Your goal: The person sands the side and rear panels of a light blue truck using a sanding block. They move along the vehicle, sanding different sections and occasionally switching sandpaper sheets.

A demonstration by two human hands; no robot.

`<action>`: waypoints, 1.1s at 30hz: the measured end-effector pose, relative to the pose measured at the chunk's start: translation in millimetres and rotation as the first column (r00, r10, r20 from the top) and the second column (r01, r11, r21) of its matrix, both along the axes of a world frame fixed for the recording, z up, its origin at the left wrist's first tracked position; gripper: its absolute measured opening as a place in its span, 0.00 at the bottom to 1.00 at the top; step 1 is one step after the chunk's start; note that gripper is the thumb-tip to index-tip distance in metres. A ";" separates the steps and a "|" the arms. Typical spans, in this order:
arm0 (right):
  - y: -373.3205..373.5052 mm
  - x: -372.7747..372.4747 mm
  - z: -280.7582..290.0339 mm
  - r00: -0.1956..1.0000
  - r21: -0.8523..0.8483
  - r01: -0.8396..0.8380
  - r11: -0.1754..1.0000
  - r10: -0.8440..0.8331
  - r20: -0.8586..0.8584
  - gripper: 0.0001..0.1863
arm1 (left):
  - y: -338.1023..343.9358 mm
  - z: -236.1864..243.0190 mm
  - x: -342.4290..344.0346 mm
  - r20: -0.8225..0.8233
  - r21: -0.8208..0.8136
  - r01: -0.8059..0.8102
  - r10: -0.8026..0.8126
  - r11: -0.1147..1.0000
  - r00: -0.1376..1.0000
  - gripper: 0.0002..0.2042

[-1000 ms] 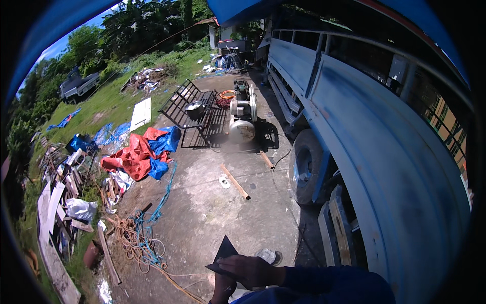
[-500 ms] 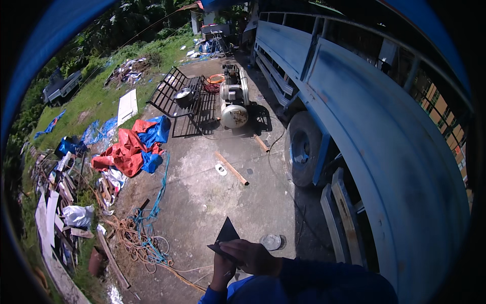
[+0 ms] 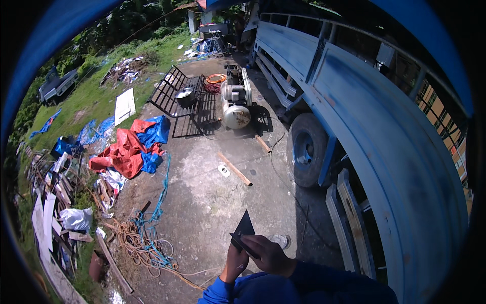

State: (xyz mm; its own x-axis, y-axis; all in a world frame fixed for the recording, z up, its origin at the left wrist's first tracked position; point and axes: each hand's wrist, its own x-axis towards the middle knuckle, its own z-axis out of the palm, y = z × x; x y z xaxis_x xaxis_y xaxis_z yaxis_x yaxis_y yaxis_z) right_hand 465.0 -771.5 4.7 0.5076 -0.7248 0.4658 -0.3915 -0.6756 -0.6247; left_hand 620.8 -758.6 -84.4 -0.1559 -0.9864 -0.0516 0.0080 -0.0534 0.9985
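Note:
Low in the view, my two hands meet on a thin, stiff, dark sheet (image 3: 246,226) that looks like sandpaper. It is folded or bent, and one pointed corner sticks up and away from me. My left hand (image 3: 236,264) is closed round its lower part from below. From the right, my right hand (image 3: 267,253) pinches the sheet, its fingers lying across the fold and hiding part of it. A small round clear container (image 3: 280,241) stands on the concrete just beyond my right hand, partly covered by it.
A blue truck body (image 3: 374,116) with a wheel (image 3: 305,150) lines the right side. Ahead are an air compressor (image 3: 236,101), a black metal rack (image 3: 174,93) with a pot (image 3: 185,96), and a wooden stick (image 3: 235,169). Tangled rope (image 3: 144,243) and a red-blue tarp (image 3: 126,151) lie left.
Both hands have shifted a little right and up with the dark sheet, whose corner now points more steeply upward. My right hand now covers more of the round container.

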 end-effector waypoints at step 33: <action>-20.1 -45.5 -43.3 0.924 0.638 0.126 0.760 -0.324 0.203 0.30 | 12.8 83.9 20.2 0.121 -0.068 -0.030 0.038 0.997 0.992 0.13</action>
State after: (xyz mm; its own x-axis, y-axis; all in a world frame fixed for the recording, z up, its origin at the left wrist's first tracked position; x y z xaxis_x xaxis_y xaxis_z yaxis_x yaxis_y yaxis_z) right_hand 419.5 -791.6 -38.6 0.2094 -0.9777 -0.0136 -0.2216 -0.0339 -0.9745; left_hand 641.0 -745.8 -0.5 -0.1189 -0.9929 -0.0032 -0.1137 0.0104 0.9935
